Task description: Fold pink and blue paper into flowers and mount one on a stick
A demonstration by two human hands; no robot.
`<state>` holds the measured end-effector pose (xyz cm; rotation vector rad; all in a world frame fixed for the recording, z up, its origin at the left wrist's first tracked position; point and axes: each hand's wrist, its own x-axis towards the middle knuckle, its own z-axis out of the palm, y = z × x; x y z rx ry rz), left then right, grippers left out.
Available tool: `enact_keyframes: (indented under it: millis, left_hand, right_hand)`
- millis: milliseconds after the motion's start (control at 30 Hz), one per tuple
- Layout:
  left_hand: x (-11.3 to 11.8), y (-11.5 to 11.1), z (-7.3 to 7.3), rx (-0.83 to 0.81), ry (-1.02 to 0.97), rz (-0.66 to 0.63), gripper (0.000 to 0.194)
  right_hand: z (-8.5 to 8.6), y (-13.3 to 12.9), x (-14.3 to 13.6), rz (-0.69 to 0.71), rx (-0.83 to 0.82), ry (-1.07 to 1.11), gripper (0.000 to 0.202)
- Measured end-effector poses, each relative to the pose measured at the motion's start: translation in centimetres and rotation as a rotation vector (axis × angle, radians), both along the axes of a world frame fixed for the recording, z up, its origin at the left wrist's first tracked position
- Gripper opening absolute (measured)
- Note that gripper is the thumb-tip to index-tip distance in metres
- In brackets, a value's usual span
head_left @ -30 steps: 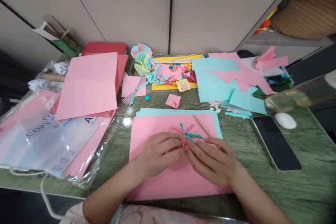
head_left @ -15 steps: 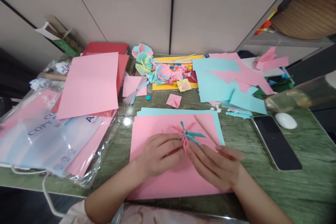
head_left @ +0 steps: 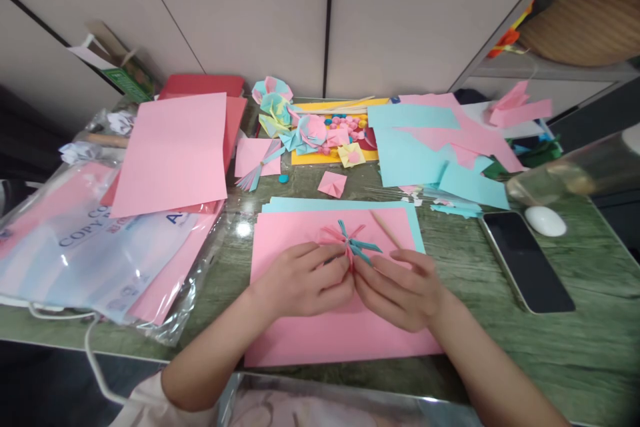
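Note:
A folded paper flower (head_left: 349, 240) with pink and teal petals spreads out at the middle of my work area. My left hand (head_left: 307, 278) pinches its lower edge from the left. From the right, my right hand (head_left: 400, 285) grips the same lower part, and the fingertips of both hands almost meet there, hiding those petals. Under the hands lies a stack of pink paper (head_left: 320, 340), with light blue sheets (head_left: 417, 233) showing at its top and right edges. A thin wooden stick (head_left: 386, 229) rests on the pink paper just beyond my right hand.
Beyond the stack are a small pink folded square (head_left: 332, 184), paper flowers (head_left: 310, 132) and a yellow sheet (head_left: 295, 159) with small balls. A phone (head_left: 527, 260) and white mouse (head_left: 545, 221) lie right. Paper in a plastic bag (head_left: 90, 247) covers the left side.
My right hand has drawn in toward my left, its fingers now more curled around the flower's lower petals. The flower has turned slightly. The whole view has shifted a little.

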<state>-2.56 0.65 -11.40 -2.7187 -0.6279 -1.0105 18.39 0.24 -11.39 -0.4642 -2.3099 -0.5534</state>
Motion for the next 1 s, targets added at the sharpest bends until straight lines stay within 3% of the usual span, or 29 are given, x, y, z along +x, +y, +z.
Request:
enact_keyframes:
  millis: [167,1000]
  left_hand:
    - [0.05,-0.05,-0.29,-0.033,-0.026,0.024,0.008]
    - [0.83,-0.19,0.62,0.039,-0.156,0.05,0.01]
  right_hand:
    - [0.13,0.18,-0.2,-0.007,-0.062,0.022,0.02]
    - [0.5,-0.23,-0.14,-0.07,0.073,0.062,0.017]
